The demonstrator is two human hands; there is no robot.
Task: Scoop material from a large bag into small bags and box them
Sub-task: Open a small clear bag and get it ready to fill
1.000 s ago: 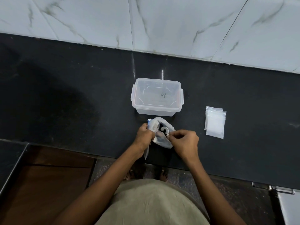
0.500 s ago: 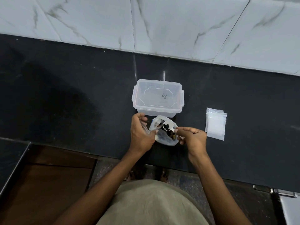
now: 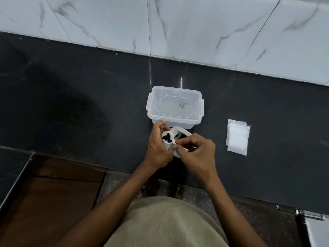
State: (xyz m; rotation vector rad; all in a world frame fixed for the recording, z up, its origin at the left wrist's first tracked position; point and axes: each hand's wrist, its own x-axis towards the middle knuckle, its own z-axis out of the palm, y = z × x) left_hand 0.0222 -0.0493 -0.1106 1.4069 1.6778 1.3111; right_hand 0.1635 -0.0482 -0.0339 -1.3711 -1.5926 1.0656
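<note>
While the scoop hangs loaded over the work, the items stand as follows.

Scoop: small, white, round bowl carrying a few dark pieces; handle pinched between the thumb and fingers of the right hand.

Left hand: fingers curled round something thin and clear just under the scoop, probably a small bag held open; its mouth is too hidden to confirm.

Large bag: crumpled clear plastic on the table, between the hands and the box, touching both hands.

Box: clear plastic, just beyond the bag, apparently with its lid on; nothing visible inside.

Spare small bags: flat stack, to the right, well apart from the hands.

Step in hand, by judgement: tipping the scoop into the held bag. To do it well, keep the bowl level until its lip is over the opening, hold the mouth wide with the left fingers, then tilt slowly so no piece bounces onto the table.
</note>
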